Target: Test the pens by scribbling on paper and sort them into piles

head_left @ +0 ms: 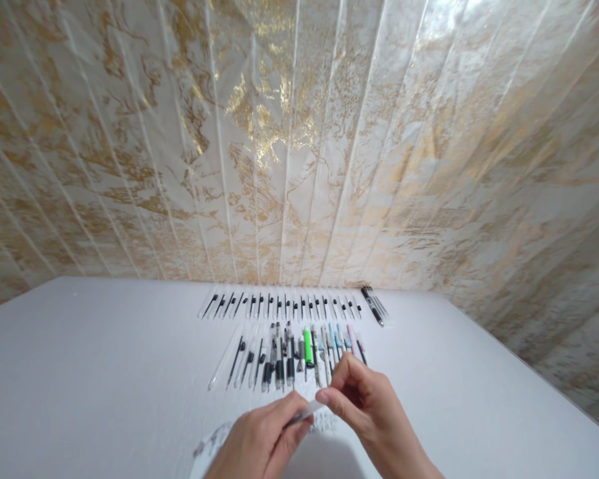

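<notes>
My left hand (262, 439) and my right hand (367, 406) meet low in the middle of the head view, both pinched on one clear-barrelled pen (307, 412) held between them over the white table (80, 372). Just beyond my fingers lies a near row of pens (284, 356), several clear and black, one bright green pen (307, 346), a few pastel ones. A far row of clear pens with black tips (279, 306) lies side by side near the wall.
A few dark pens (373, 305) lie slanted at the right end of the far row. A printed sheet or wrapper (214, 442) lies under my left hand. A marbled white-and-gold wall (299, 133) rises behind the table.
</notes>
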`<state>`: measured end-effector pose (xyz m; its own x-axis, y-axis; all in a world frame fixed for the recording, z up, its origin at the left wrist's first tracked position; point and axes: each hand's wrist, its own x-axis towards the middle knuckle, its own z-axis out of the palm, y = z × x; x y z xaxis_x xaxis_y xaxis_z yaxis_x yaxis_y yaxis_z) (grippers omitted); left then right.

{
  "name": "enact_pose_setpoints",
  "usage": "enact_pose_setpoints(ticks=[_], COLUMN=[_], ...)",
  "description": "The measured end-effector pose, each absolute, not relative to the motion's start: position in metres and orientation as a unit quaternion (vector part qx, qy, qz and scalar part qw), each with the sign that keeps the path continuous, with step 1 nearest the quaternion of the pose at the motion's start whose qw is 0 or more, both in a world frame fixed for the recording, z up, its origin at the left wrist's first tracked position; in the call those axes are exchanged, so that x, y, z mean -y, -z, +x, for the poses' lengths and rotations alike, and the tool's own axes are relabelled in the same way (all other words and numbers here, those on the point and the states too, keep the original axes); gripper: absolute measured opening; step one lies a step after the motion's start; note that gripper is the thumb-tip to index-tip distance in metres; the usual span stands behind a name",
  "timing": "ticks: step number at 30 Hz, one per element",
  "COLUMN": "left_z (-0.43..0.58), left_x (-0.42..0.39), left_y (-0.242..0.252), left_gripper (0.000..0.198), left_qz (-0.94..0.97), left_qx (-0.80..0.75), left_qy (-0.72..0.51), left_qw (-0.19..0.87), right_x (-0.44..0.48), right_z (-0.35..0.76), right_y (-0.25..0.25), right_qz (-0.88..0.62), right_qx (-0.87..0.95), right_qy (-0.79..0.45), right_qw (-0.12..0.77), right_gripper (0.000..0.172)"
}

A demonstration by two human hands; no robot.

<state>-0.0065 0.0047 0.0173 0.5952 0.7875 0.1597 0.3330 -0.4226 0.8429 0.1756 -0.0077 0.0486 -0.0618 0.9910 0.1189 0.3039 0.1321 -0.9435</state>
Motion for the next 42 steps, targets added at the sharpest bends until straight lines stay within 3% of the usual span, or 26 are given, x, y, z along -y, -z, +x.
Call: enact_pose_setpoints(ticks=[10, 16, 22, 31, 39, 42], left_z=[-0.008, -0.01, -0.011, -0.01, -0.013, -0.014], left_x=[-0.009, -0.01, -0.009, -0.006, -0.012, -0.011], left_y=[-0.021, -0.022, -0.023, -0.021, -0.016, -0.019], left_gripper=[0.025, 0.026, 0.023, 0.023, 0.025, 0.024], left_qz=[0.792, 0.798, 0.82, 0.825, 0.864, 0.859], left_qx=[-0.341, -0.34, -0.329, -0.343, -0.325, -0.329], left_qy=[-0.269, -0.27, -0.253, -0.251, -0.268, -0.265], left_qw=[0.428, 0.417, 0.394, 0.374, 0.277, 0.291], right_x=[0.014, 0.014, 0.013, 0.018, 0.015, 0.015], right_z=[0.183, 0.19, 0.196, 0.183, 0.175, 0.177], right_y=[-0.068, -0.069, -0.067, -0.072, -0.057, -0.056], right_qz=[-0.506, -0.504, -0.541, -0.55, -0.6, -0.601], right_qx=[0.646, 0.668, 0.705, 0.787, 0.652, 0.646], right_qy=[-0.43, -0.397, -0.355, -0.165, -0.388, -0.397], right_qw=[0.376, 0.377, 0.291, 0.224, 0.255, 0.254], right_gripper=[0.017, 0.014, 0.01, 0.036, 0.053, 0.055])
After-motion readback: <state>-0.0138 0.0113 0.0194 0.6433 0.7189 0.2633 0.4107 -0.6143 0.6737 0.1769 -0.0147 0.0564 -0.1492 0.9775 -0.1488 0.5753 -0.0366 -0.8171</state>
